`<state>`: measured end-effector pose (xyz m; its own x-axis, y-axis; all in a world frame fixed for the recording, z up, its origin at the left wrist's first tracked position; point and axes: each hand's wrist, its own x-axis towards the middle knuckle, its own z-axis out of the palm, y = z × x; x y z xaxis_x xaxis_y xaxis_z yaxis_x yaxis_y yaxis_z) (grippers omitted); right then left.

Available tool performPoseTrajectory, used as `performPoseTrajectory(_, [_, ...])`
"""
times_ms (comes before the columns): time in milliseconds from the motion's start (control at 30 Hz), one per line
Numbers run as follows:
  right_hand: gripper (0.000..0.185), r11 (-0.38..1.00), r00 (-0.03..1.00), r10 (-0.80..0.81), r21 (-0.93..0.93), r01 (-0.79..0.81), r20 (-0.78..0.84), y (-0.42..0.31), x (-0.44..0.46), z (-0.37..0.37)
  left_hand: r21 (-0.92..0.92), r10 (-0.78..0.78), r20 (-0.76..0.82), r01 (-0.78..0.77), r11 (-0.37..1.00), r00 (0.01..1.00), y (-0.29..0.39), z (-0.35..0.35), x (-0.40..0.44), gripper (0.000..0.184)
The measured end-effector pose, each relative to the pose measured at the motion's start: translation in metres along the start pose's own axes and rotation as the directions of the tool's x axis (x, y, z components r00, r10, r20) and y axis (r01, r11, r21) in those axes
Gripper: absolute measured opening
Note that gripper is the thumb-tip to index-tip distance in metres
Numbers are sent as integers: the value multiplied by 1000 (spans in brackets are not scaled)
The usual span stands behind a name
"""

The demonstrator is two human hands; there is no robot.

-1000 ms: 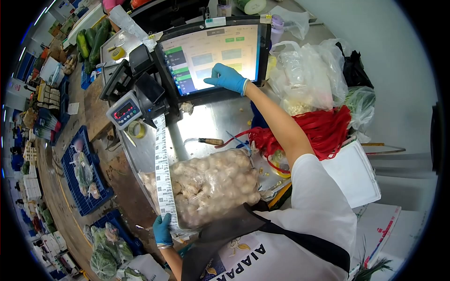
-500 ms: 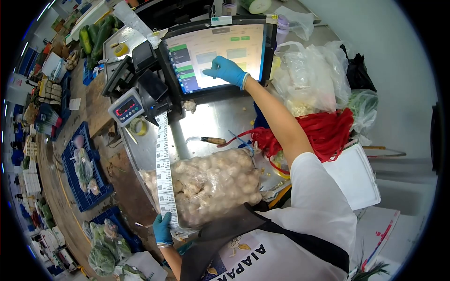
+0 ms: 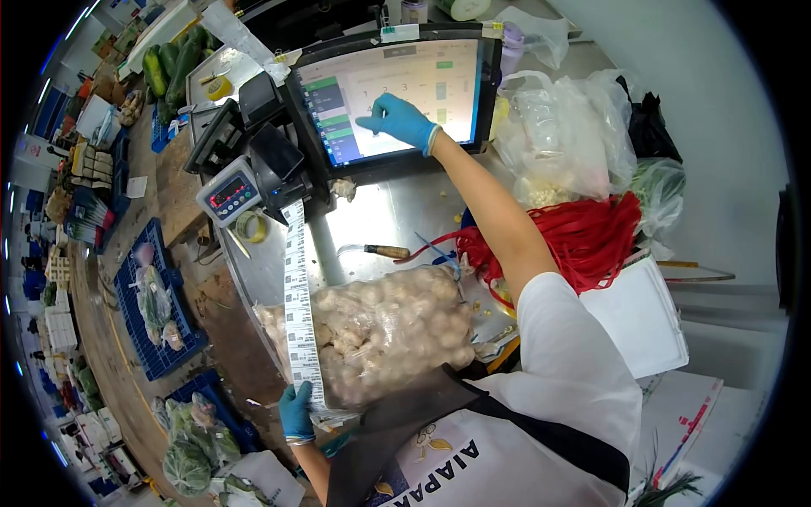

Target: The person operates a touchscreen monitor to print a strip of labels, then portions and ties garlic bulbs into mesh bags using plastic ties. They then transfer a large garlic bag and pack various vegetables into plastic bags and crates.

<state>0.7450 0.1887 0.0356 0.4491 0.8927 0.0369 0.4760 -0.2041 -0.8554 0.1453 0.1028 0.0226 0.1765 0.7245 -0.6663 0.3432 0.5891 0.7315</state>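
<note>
My right hand (image 3: 401, 122), in a blue glove, is at the touchscreen (image 3: 414, 93) with a finger pointed at it, holding nothing. Whether the fingertip touches the glass I cannot tell. The screen shows number keys. Down at the lower left, my left hand (image 3: 296, 412), gloved in blue too, pinches the end of a long strip of printed labels (image 3: 300, 313). That strip runs up to a black label printer (image 3: 285, 182). Under it lies a clear plastic bag of pale round bulbs (image 3: 393, 329), which look like garlic.
A curved knife (image 3: 387, 251) lies beyond the bag. Left of the printer stands a scale display (image 3: 228, 196), with a tape roll (image 3: 250, 226) nearby. Red straps (image 3: 583, 241) and plastic bags (image 3: 557, 127) crowd the right. Blue crates (image 3: 160, 338) sit at left.
My right hand has shifted slightly left and up over the screen. The display has changed to a number keypad. My left hand keeps its hold on the label strip.
</note>
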Motion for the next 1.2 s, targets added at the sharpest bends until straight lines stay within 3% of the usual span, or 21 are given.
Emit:
performPoseTrajectory(133, [45, 992, 996, -77, -105, 72, -35, 8, -40, 12, -9, -1, 8, 1, 1000, 1000, 0, 2, -2, 22])
performPoseTrajectory(233, [46, 996, 989, -23, -88, 11, -144, 33, -46, 2, -1, -11, 11, 11, 1000, 1000, 3, 3, -4, 23])
performPoseTrajectory(300, [45, 996, 978, 64, 69, -51, -200, 47, -40, -9, 6, -6, 11, 6, 1000, 1000, 5, 3, -4, 24])
performPoseTrajectory(467, [43, 992, 983, 121, -25, -126, -139, 47, -33, -14, 10, 10, 3, -10, 1000, 1000, 8, 4, -4, 19])
performPoseTrajectory(600, [43, 998, 999, 48, 37, -47, -5, 17, -33, 3, 25, 7, 16, -7, 1000, 1000, 0, 0, -2, 22])
performPoseTrajectory(767, [44, 999, 999, 30, -14, -31, -28, 16, -10, 16, 53, 21, 17, -21, 998, 1000, -4, -10, 1, 19])
performPoseTrajectory(900, [43, 1000, 1000, -4, -18, 4, 7, 25, -43, 27, 93, 41, -6, -40, 995, 999, -6, -9, 1, 17])
performPoseTrajectory(1067, [40, 977, 978, 207, 41, -207, -1, 55, -71, 13, 103, 40, -16, -39, 994, 999, -2, -9, -4, 17])
performPoseTrajectory(1200, [39, 976, 974, 217, -18, -219, -66, 71, -62, -5, 129, 65, -29, -60, 990, 997, -8, -21, -6, 18])
